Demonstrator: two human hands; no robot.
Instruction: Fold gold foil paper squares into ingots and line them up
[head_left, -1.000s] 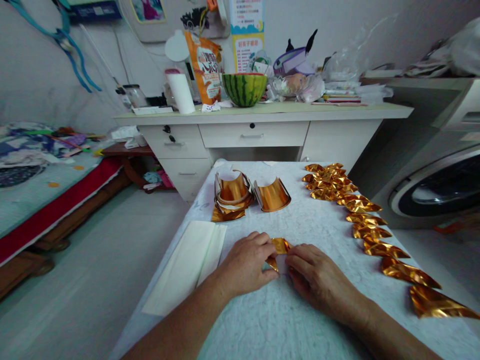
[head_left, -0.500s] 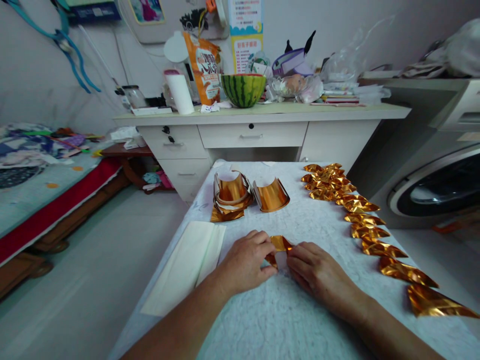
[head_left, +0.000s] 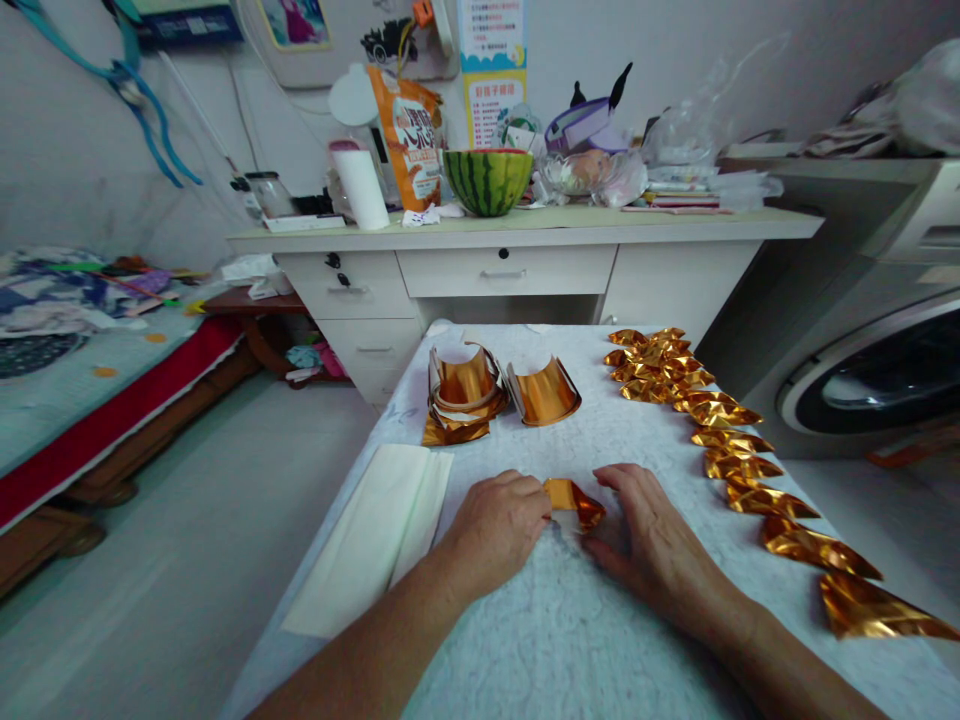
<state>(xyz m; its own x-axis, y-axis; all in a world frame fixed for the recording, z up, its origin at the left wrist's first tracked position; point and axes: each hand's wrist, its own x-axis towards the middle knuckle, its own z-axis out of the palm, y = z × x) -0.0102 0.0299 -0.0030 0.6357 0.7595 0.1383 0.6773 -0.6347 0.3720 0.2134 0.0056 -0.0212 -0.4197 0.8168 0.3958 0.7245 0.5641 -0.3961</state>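
Between my hands is a small piece of gold foil paper (head_left: 562, 495), its right end folded and its pale side partly showing. My left hand (head_left: 501, 528) is closed on the foil's left end, fingers curled over it. My right hand (head_left: 651, 530) has thumb and fingers apart, just to the right of the folded end, without gripping it. Curled gold foil sheets lie beyond, as a stack (head_left: 461, 390) and a separate sheet (head_left: 545, 390). Along the right side runs a row of folded gold foil pieces (head_left: 739, 465).
Folded pale paper (head_left: 367, 540) lies by the left edge of the cloth-covered table (head_left: 525, 650). Behind stands a white desk (head_left: 517, 232) bearing a watermelon half (head_left: 487, 183) and an orange pouch (head_left: 411, 145). A washing machine (head_left: 885, 300) is at right, a bed (head_left: 97, 390) at left.
My right hand has let go of the foil's right end, moved slightly right and spread its fingers. The folded end now shows. My left hand stays on the left end.
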